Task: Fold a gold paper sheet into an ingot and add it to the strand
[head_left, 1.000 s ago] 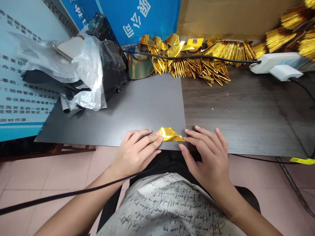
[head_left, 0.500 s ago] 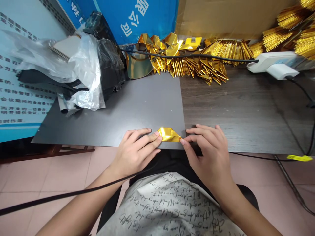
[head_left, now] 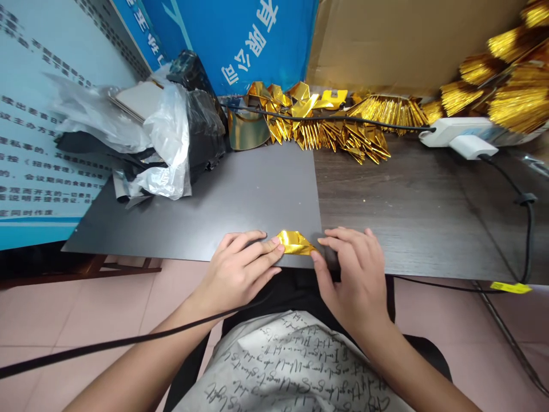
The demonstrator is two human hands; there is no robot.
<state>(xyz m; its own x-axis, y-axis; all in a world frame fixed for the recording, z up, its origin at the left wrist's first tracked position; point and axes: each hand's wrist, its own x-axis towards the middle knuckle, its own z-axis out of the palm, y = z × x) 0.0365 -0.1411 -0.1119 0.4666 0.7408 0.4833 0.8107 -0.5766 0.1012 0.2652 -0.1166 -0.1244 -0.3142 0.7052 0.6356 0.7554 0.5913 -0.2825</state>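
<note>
As L hand (head_left: 240, 270), R hand (head_left: 352, 273) pinch, foil (head_left: 294, 242) (gold) sits betw.

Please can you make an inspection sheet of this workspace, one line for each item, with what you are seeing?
surface: dark board lying on a wooden desk.
job's things: folded gold foil at the board's near edge; folded gold pieces heaped beyond the board.
clutter: plastic bags heaped at the board's far left.
grippers: left hand and right hand have their fingertips at the foil's two ends.
cables: black cable runs from a power strip; a dark cord crosses the left forearm.
surroundings: blue printed panel, cardboard, tile floor.
</note>
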